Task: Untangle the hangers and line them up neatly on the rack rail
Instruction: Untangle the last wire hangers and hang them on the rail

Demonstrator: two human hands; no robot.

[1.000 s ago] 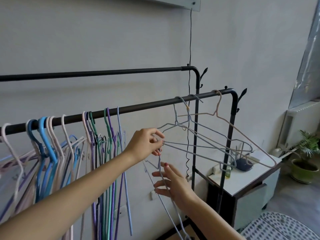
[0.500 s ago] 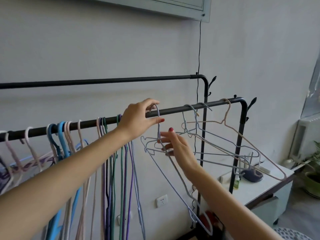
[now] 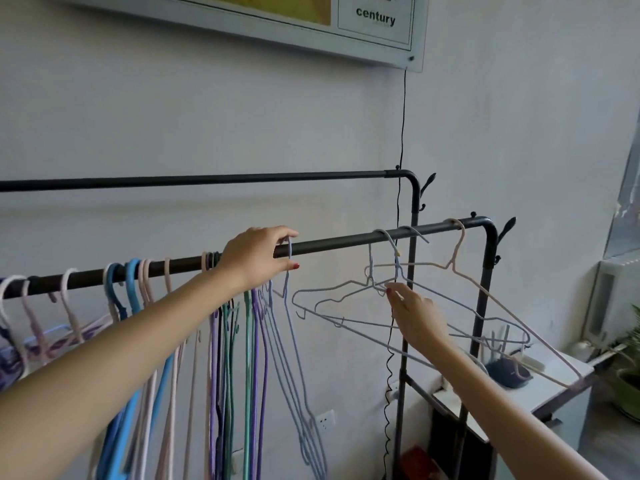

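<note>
**Fingers on two hooks along the front rail**

Fingers [image 3: 277,233] of my left hand [image 3: 254,258] curl over the front rail [image 3: 332,243] and pinch the hook of a pale blue hanger [image 3: 290,327], thumb below and fingertips above, so the hook sits on the rail right between them; its body hangs straight down below that grip, edge-on to me; just to the left of those fingers a packed row of lined-up hangers [image 3: 225,341] in purple, green, pink and blue hangs from the same rail. My right hand [image 3: 415,317] reaches up from below, its fingers loosely bent and their tips touching the neck of the tangled hangers [image 3: 381,306]; I think the tips are only touching rather than gripping, though the wires cross there and I cannot tell for sure; those hangers, pale blue with one pink hanger [image 3: 485,289] beyond them, hook onto the rail above and to the right of these fingers and splay out sideways; behind the fingers runs the back rail [image 3: 207,180]; below the right forearm stands a white cabinet [image 3: 554,389].
</note>
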